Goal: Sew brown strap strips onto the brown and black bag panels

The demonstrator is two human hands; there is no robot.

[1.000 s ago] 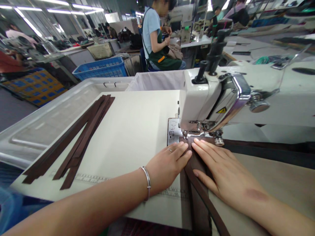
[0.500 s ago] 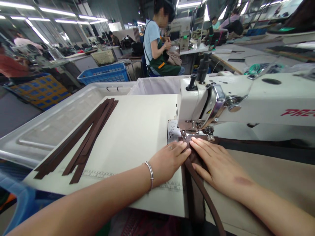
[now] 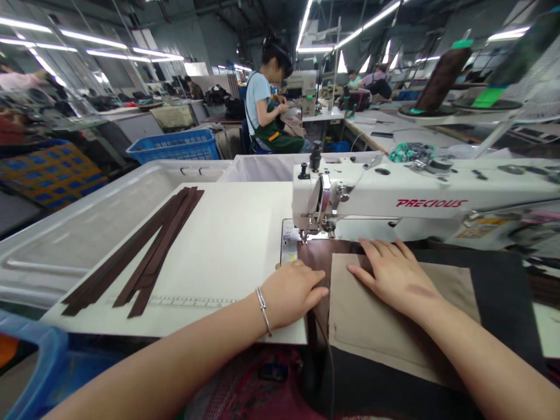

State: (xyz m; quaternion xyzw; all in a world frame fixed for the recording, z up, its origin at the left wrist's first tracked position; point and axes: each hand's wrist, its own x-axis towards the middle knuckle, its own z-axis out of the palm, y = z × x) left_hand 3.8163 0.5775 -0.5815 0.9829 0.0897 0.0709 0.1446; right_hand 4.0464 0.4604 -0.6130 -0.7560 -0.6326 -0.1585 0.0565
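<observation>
My left hand (image 3: 295,294), with a silver bangle at the wrist, lies across the left edge of a brown piece of material (image 3: 314,252), thumb and index finger apart. My right hand (image 3: 391,271) rests with spread fingers on a beige fabric panel (image 3: 350,318) and its far edge. Under the beige panel lies a larger black piece (image 3: 503,291). The brown piece runs along the panel's left side toward the presser foot (image 3: 304,236) of a white sewing machine (image 3: 371,192). Whether the left fingertips pinch the brown edge is hard to see.
Several dark brown strips (image 3: 161,245) lie on the white table board (image 3: 236,233), which has a printed ruler. A white plastic tub (image 3: 56,233) stands left, and a blue basket (image 3: 35,350) nearer. Behind the machine, a seated person (image 3: 266,105) handles fabric.
My right hand has moved right, off the brown material and onto the beige panel, its fingers spreading. My left hand has shifted slightly left and down. The view has turned right, showing more of the machine.
</observation>
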